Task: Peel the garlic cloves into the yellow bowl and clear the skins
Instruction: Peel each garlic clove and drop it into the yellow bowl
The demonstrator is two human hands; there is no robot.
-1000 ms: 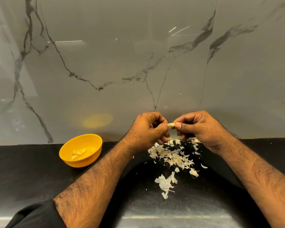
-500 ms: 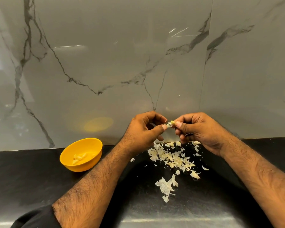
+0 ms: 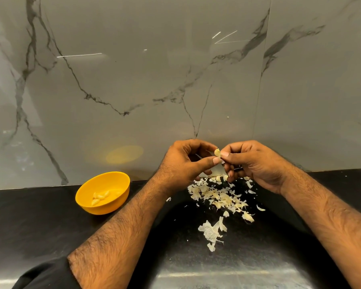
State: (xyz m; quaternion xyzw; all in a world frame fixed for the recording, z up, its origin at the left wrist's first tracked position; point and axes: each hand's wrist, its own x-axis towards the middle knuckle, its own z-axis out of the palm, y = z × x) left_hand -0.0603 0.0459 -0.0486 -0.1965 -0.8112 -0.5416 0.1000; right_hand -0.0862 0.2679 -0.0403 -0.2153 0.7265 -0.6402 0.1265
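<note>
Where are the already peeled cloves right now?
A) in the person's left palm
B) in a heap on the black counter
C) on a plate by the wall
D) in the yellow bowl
D: a few pale peeled cloves lie in the bottom of the yellow bowl on the counter; the litter on the counter under the hands is loose skins, and one garlic clove is pinched between the two hands.

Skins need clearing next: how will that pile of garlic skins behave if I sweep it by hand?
The garlic skins look thin and curled, so probably very light and prone to scattering. Stray flakes already lie apart on the black counter, so expect several passes.
</note>
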